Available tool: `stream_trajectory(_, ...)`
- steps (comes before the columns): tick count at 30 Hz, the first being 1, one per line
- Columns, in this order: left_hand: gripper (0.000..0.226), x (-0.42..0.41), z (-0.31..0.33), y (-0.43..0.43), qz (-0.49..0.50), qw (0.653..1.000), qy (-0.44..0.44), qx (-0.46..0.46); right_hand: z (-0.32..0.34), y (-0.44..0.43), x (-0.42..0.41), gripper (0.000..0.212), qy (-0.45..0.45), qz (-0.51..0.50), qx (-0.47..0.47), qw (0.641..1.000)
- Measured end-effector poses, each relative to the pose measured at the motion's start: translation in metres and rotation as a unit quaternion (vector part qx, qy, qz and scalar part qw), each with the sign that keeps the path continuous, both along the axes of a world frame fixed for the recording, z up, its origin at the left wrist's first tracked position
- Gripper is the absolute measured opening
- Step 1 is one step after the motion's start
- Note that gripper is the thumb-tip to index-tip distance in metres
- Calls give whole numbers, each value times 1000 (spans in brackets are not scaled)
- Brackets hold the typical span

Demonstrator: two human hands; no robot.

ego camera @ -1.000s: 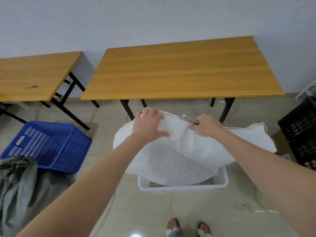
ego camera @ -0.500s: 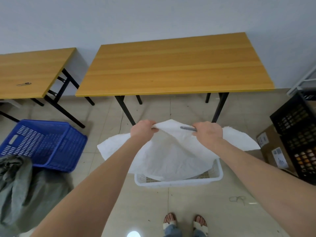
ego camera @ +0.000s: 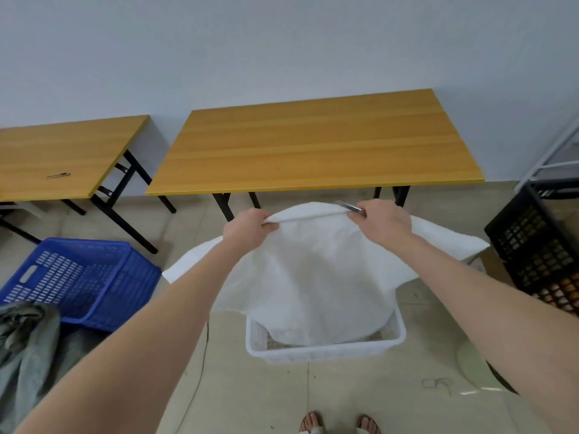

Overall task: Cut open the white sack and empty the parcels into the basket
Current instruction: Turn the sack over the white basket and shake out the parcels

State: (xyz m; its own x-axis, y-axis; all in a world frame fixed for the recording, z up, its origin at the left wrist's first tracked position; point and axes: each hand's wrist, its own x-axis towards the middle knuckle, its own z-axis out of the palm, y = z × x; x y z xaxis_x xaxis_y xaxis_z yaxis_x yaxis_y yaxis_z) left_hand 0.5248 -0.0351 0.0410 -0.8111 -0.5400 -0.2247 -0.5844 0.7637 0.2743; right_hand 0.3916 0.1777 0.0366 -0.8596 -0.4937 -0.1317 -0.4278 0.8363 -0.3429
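The left hand (ego camera: 247, 228) curls its fingers round the top edge of the white sack (ego camera: 313, 270), pinching a fold; the right hand (ego camera: 383, 222) grips the same edge further along, with a slim grey tool (ego camera: 349, 207) held in that fist and sticking out towards the left hand; between the two hands the edge is pulled taut. The sack hangs from them, its lower end down inside the white basket (ego camera: 326, 350) on the tiled floor (ego camera: 360, 399), hiding the basket's inside; its corners flare out to both sides. Beyond stands a wooden table (ego camera: 313, 145); a blue basket (ego camera: 81, 277) sits left, a black crate (ego camera: 539, 245) right.
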Motion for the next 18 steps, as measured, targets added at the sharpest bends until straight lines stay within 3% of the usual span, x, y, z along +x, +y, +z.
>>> stream_trajectory(5,20,-10,20,-10,-8,997,57,43,17,7,-8,43,11,-22,-72,997)
stream_trajectory(8,26,-5,16,-5,-37,998,0,45,10,10,-5,46,-18,-5,-7,1000)
stream_trajectory(11,29,-8,22,-12,-28,992,41,115,14,11,-9,48,-30,-21,-14,999)
stream_trajectory(13,20,-8,29,-16,-21,983,86,161,18,11,-12,39,-26,-38,-22,999)
stream_trajectory(15,29,-7,26,-12,-19,982,82,168,13,12,-11,15,20,-33,5,999)
stream_trajectory(18,47,-2,6,-5,20,982,72,175,-1,14,2,49,76,50,12,996)
